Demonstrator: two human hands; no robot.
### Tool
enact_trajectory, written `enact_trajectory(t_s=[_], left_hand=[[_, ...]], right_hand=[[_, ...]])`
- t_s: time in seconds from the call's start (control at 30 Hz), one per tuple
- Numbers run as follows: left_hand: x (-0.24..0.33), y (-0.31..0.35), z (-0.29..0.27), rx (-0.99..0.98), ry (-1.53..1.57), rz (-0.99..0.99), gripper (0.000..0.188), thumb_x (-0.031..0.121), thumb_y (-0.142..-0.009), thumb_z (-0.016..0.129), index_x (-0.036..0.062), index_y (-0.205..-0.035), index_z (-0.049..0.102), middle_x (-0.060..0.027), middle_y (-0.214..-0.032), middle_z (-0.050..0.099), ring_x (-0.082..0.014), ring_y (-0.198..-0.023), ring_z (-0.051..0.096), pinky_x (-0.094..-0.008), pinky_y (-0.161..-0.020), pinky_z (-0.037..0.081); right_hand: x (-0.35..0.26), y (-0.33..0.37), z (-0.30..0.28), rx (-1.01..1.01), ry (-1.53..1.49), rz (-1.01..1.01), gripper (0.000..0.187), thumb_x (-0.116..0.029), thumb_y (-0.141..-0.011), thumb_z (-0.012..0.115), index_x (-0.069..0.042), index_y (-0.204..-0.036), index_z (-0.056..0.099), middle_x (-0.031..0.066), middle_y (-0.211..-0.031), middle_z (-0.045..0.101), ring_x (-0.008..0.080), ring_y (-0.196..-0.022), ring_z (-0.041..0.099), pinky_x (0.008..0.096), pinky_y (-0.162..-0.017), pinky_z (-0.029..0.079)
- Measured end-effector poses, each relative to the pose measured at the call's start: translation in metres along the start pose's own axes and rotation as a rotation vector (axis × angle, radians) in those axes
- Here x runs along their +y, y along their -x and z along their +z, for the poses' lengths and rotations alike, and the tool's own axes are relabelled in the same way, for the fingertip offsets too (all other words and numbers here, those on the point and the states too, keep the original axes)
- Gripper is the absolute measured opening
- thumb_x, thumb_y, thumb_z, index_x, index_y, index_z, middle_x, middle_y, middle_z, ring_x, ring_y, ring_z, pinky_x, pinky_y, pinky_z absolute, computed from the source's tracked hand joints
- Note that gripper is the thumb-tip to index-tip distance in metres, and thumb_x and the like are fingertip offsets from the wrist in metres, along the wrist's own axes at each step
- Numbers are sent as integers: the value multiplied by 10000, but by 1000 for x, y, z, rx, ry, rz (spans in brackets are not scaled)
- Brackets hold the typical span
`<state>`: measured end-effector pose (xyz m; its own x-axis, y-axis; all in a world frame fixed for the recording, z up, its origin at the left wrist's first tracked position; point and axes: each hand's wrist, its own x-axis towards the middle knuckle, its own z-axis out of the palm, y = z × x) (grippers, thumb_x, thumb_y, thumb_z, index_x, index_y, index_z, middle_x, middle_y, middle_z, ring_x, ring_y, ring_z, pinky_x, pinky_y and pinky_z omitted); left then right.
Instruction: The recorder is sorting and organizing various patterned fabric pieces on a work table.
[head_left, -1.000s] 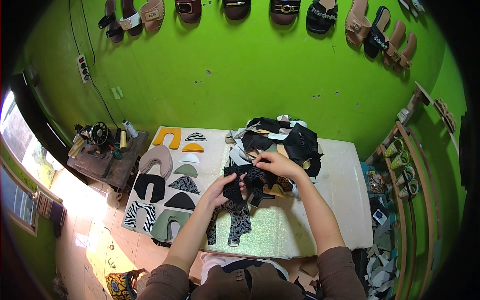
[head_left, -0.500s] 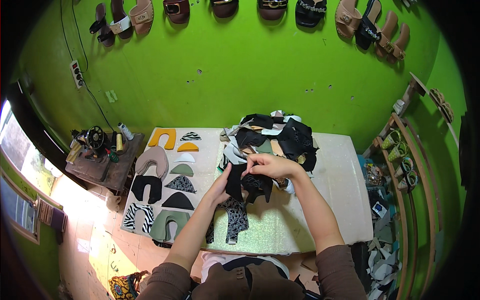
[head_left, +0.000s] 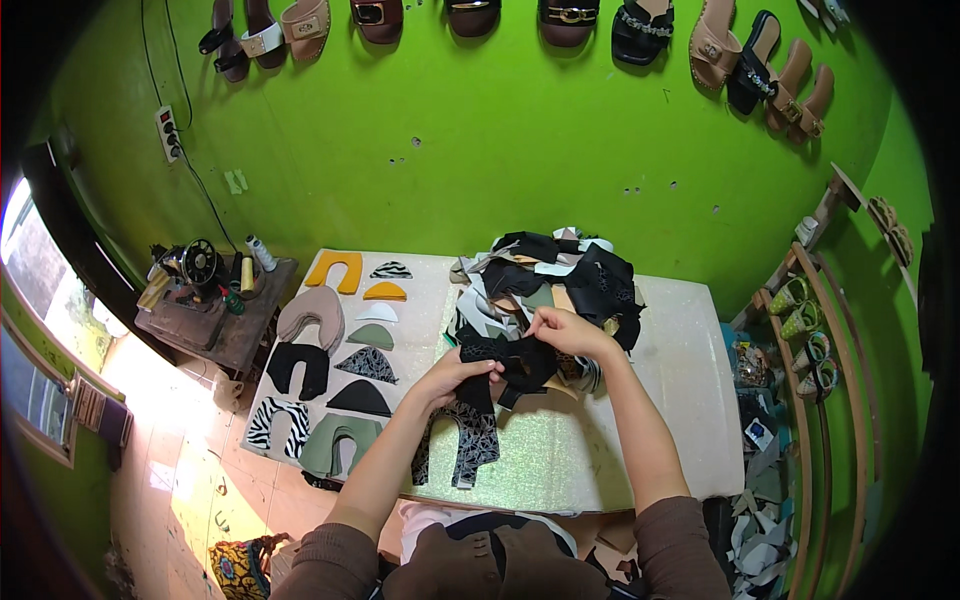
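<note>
Black fabric pieces (head_left: 522, 362) hang between my two hands above the middle of the table. My left hand (head_left: 458, 378) is closed on them from the left, thumb on top. With fingertips pinched, my right hand (head_left: 570, 332) grips the upper right edge of the same black fabric. Below my left hand lies a U-shaped piece with a black and grey pattern (head_left: 474, 445), partly covered by the black fabric. Just beyond my hands is a heap of mixed scraps (head_left: 590, 280), mostly black, with white, tan and green bits.
Cut pieces lie in two columns at the table's left: U shapes such as the yellow one (head_left: 334, 271) and half-moons such as the black one (head_left: 360, 397). A sewing machine (head_left: 195, 275) stands farther left. At right are a wooden rack (head_left: 828, 400) with sandals and floor scraps (head_left: 765, 520).
The black fabric has turned and spread between my hands. My left hand has shifted right and wrapped over it; my right hand has moved slightly right. The whole view has shifted a little.
</note>
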<state>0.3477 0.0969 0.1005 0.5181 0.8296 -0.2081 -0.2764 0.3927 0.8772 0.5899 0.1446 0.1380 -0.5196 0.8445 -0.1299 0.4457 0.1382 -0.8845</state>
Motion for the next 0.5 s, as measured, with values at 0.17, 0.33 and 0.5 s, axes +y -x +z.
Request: enact_trajectory(t_s=[0.17,0.33,0.5], left_hand=[[9,2,6,-76,-205,14,218,100,-866,556,-13,-1053,543,-85,-884,642,-129,-737,618,-248,-698,514],[8,1,11,-85,-183,1,234,141,-893,528,-6,-1075,533,-96,-904,637,-128,-740,619,-247,-693,516],[6,2,15,-82,-96,-27,266,215,-915,504,2,-1073,513,-98,-887,630,-139,-712,619,-258,-672,525]], right_hand=[[-29,18,26,-21,51,-156,281,-221,-787,653,-39,-987,580,55,-884,629,121,-846,580,259,-774,449],[-45,28,30,148,252,-189,341,-302,-712,724,-46,-894,591,77,-802,635,176,-744,602,295,-694,469],[-47,31,36,209,356,-226,298,-234,-717,724,-25,-886,595,70,-774,635,187,-719,612,291,-654,471]])
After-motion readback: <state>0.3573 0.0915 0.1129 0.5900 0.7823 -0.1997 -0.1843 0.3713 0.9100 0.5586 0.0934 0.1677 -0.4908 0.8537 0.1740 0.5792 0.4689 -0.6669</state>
